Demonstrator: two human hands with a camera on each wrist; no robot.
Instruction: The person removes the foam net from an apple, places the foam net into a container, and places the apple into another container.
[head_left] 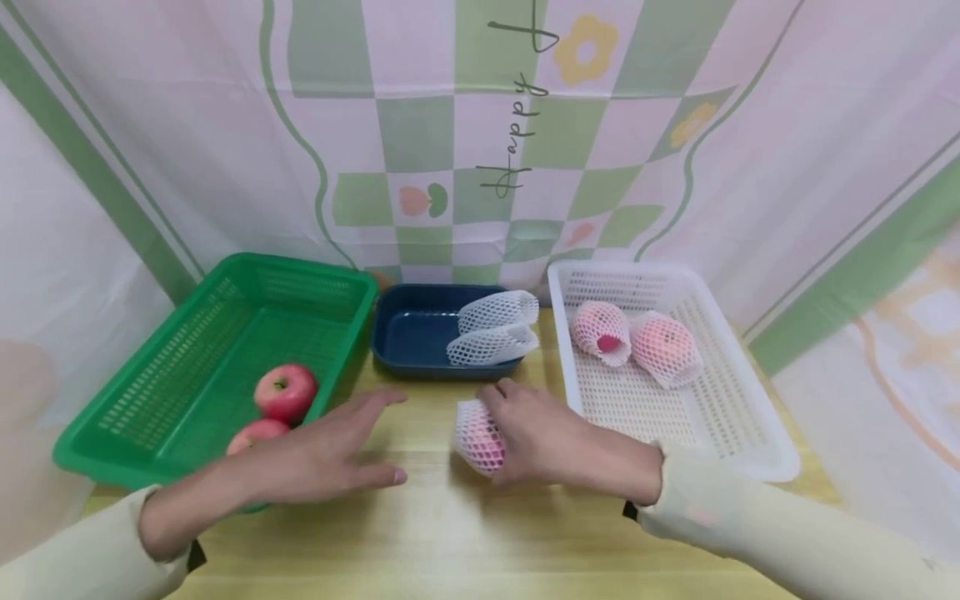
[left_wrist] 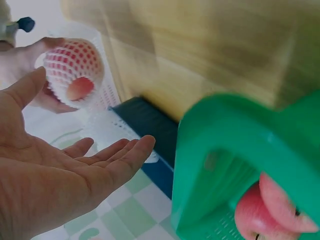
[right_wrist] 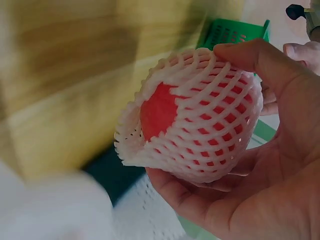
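Observation:
In the head view my right hand (head_left: pixel 536 433) grips an apple in a white foam net (head_left: pixel 480 437) over the middle of the table. Up close in the right wrist view, thumb and fingers curl round the netted apple (right_wrist: pixel 200 120), whose red skin shows through a gap in the net. My left hand (head_left: pixel 315 454) hovers by the green basket's near right edge, fingers spread, holding nothing. Its palm (left_wrist: pixel 55 185) faces the netted apple across a gap in the left wrist view. Two bare red apples (head_left: pixel 287 392) lie in the green basket (head_left: pixel 213 367), one partly hidden by my left hand.
A dark blue tray (head_left: pixel 416 333) at the back middle holds two empty white foam nets (head_left: pixel 495 329). On the right stands a white basket (head_left: pixel 720 333) with two netted apples (head_left: pixel 666 348). Behind them hangs a checked curtain (head_left: pixel 487 125) down to the wooden table (head_left: pixel 450 542).

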